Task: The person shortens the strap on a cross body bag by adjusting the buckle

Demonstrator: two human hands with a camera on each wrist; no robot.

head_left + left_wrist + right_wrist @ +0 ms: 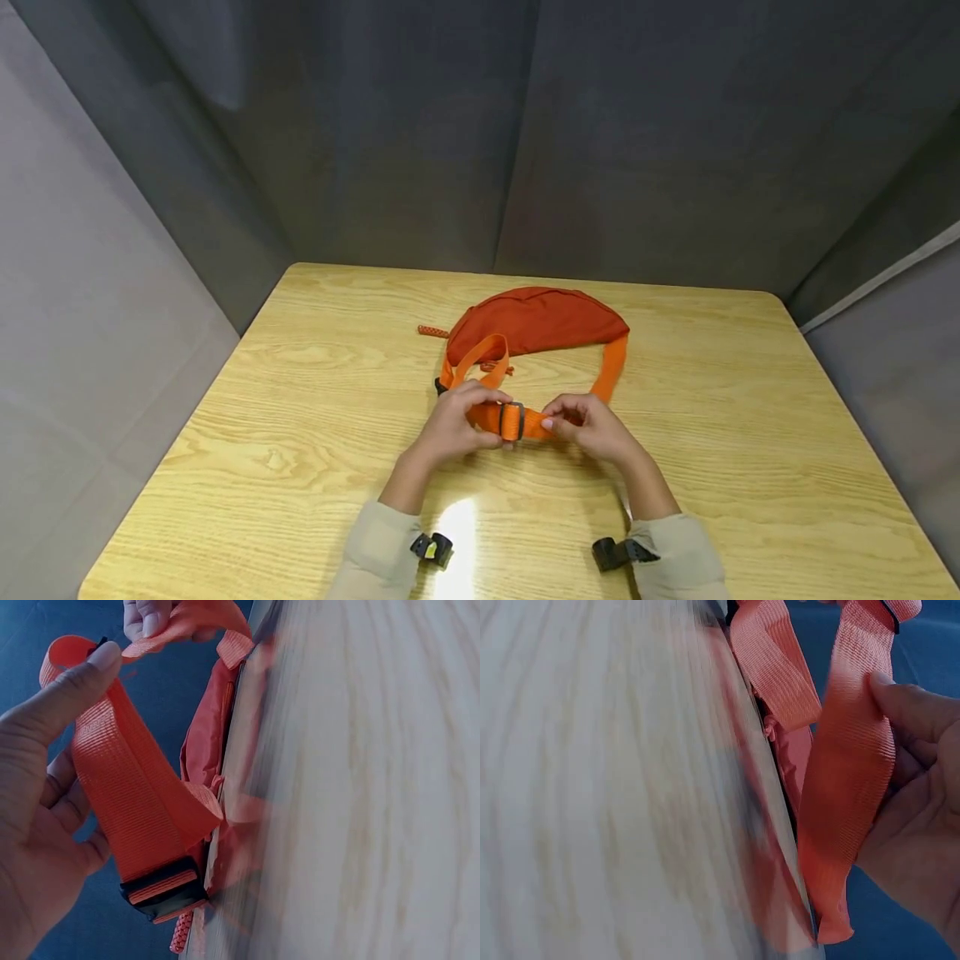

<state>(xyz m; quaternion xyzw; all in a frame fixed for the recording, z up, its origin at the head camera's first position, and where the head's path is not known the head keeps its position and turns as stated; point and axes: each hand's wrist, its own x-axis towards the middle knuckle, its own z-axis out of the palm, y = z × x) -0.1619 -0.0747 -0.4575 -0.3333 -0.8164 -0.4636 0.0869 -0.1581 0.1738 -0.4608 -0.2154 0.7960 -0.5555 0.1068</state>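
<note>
A dark red waist bag (pixel 536 321) lies toward the back of the table, its orange strap (pixel 613 367) looping forward. My left hand (pixel 453 423) holds the strap at a black slide adjuster (pixel 512 421), thumb and fingers at its upper and lower edges. To its right, my right hand (pixel 592 425) pinches the strap between thumb and fingers. A loose loop of strap stands up between the left hand and the bag. In the left wrist view a black buckle (pixel 165 891) hangs at the lower end of the strap, beside a braided zipper pull (pixel 181 933).
The wooden table (pixel 300 417) extends on both sides of the hands. Dark grey curtain (pixel 405 150) hangs behind it, with lighter panels at left and right. Black wrist cameras sit on both sleeves, close above the tabletop.
</note>
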